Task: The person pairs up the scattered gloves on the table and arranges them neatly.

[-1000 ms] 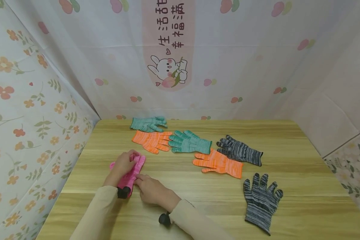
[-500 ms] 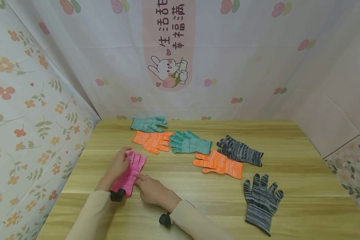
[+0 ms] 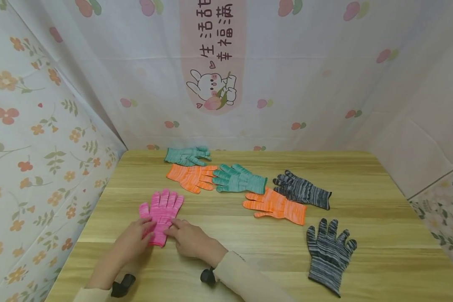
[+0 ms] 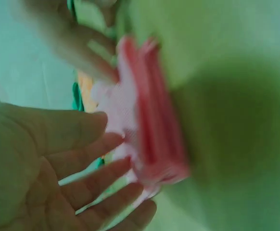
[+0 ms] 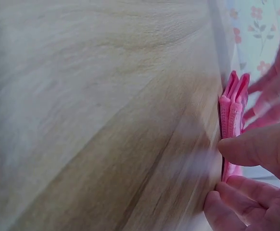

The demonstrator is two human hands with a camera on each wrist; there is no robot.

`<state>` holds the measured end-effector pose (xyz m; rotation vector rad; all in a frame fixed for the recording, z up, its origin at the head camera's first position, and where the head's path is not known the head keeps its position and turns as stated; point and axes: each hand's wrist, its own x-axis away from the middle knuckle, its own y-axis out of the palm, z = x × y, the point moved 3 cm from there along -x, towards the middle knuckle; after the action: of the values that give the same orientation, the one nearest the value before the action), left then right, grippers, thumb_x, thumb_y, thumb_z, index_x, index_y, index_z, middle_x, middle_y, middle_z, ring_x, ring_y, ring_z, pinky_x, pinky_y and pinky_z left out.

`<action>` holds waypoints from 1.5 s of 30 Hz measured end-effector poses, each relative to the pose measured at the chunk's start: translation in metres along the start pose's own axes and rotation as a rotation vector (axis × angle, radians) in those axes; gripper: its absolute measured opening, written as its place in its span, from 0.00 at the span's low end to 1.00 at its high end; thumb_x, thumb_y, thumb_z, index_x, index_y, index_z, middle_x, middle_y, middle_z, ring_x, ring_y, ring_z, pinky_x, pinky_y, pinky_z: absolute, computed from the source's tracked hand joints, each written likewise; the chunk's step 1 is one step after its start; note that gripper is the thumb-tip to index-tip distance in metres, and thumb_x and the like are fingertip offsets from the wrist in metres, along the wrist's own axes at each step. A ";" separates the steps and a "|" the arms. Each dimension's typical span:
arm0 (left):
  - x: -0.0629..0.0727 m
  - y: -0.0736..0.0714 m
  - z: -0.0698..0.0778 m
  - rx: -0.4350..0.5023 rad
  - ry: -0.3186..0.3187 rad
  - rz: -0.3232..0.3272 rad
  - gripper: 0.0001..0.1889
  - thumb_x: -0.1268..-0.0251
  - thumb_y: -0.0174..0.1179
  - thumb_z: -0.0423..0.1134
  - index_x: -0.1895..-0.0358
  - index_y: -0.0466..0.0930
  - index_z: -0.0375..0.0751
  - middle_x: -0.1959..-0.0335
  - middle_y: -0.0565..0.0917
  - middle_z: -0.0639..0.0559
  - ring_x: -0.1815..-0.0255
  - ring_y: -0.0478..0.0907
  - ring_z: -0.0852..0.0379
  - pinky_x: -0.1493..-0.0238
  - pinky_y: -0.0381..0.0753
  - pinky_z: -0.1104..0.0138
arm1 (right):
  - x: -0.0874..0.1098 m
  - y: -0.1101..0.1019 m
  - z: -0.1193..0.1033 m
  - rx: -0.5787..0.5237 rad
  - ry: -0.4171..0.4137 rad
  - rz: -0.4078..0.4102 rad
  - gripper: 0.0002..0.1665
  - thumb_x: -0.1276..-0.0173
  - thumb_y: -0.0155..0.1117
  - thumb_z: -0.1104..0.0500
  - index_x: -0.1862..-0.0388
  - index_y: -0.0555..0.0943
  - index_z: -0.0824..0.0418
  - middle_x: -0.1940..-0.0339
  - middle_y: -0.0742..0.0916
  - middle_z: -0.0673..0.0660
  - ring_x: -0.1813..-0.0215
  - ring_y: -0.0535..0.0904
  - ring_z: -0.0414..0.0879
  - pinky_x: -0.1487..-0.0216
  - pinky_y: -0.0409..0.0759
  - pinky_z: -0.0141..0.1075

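Observation:
A pink knit glove (image 3: 161,213) lies at the left of the table, fingers pointing away. At its cuff the right wrist view shows pink layers (image 5: 232,110) stacked, perhaps two gloves together. My left hand (image 3: 133,239) is at the cuff's left side; its fingers look extended and spread in the left wrist view, though blurred. My right hand (image 3: 190,238) rests against the glove's right edge near the cuff. In the right wrist view its thumb (image 5: 255,147) lies beside the pink edge, with the other fingertips low by the table.
Behind lie a green glove (image 3: 186,156), an orange glove (image 3: 191,178) and a second green glove (image 3: 239,179), partly overlapping. Another orange glove (image 3: 277,206) touches a grey-black glove (image 3: 303,191). A second grey-black glove (image 3: 330,253) lies at the right front. A patterned curtain (image 3: 272,75) hangs behind.
My left hand has drawn back from over the pink glove's fingers, toward me, to the cuff, uncovering the glove's fingers and thumb. My right hand has stayed nearly still at the right edge.

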<state>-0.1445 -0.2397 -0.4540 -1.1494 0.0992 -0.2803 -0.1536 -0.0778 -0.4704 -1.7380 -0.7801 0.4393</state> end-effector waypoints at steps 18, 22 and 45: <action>0.012 0.018 -0.004 0.067 -0.070 0.151 0.18 0.41 0.56 0.26 0.47 0.74 0.22 0.42 0.68 0.23 0.45 0.68 0.25 0.44 0.67 0.40 | 0.003 0.003 0.003 0.042 -0.044 -0.045 0.31 0.37 0.57 0.49 0.33 0.67 0.38 0.26 0.63 0.52 0.37 0.69 0.46 0.60 0.79 0.34; 0.008 0.019 -0.005 0.057 -0.038 0.198 0.18 0.43 0.57 0.25 0.48 0.75 0.22 0.44 0.71 0.23 0.47 0.71 0.26 0.46 0.69 0.41 | 0.003 0.004 0.007 -0.029 -0.041 -0.065 0.34 0.38 0.58 0.48 0.32 0.65 0.39 0.25 0.60 0.50 0.33 0.66 0.48 0.53 0.79 0.38; -0.010 0.003 -0.029 0.286 -0.398 0.058 0.30 0.40 0.58 0.37 0.40 0.62 0.18 0.74 0.79 0.41 0.77 0.72 0.56 0.77 0.70 0.67 | 0.004 0.004 -0.001 0.041 -0.080 -0.092 0.32 0.39 0.58 0.46 0.34 0.66 0.34 0.26 0.61 0.50 0.34 0.65 0.46 0.58 0.78 0.35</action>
<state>-0.1604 -0.2619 -0.4690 -0.8970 -0.2506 -0.0087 -0.1494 -0.0761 -0.4735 -1.6475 -0.8986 0.4619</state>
